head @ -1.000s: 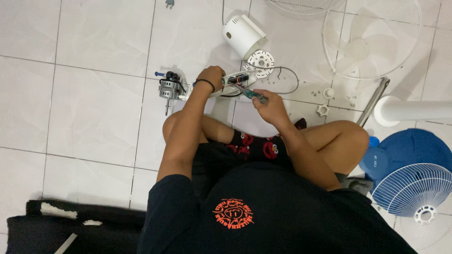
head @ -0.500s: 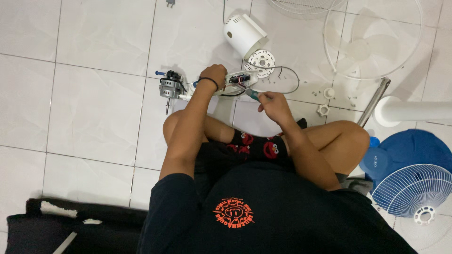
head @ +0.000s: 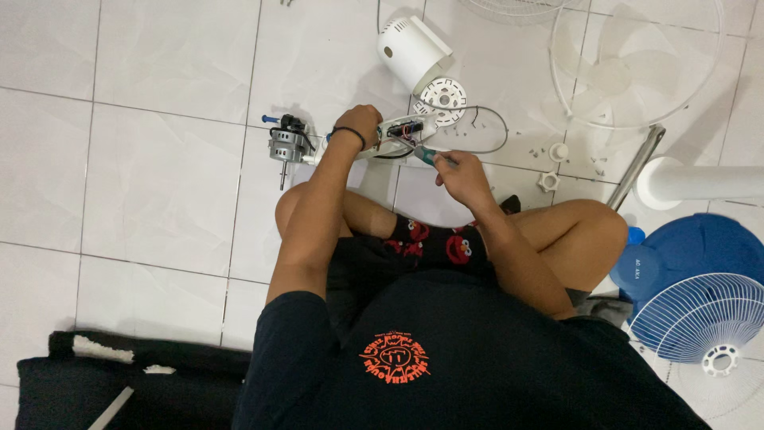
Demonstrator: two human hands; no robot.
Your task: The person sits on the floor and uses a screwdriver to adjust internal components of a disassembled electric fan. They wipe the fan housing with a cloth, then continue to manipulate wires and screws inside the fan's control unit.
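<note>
Both hands are working at twelve o'clock: my left hand [head: 360, 126] is gripping the white switch housing [head: 402, 131] to steady it, while my right hand [head: 461, 177] is pinching a green-handled screwdriver [head: 430, 156] into it, with the fan motor [head: 285, 146] lying at ten o'clock.

Bare tile [head: 143, 159] lies open leftward; the fan motor [head: 283, 146], white housing [head: 410, 52] and screws [head: 549, 163] crowd the rest.

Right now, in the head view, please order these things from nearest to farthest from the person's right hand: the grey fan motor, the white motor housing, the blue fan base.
From the right hand:
1. White motor housing, on the floor ahead of the hand, slightly to its left.
2. Grey fan motor, further left, beyond the left hand.
3. Blue fan base, far right, past the person's knee.
</note>
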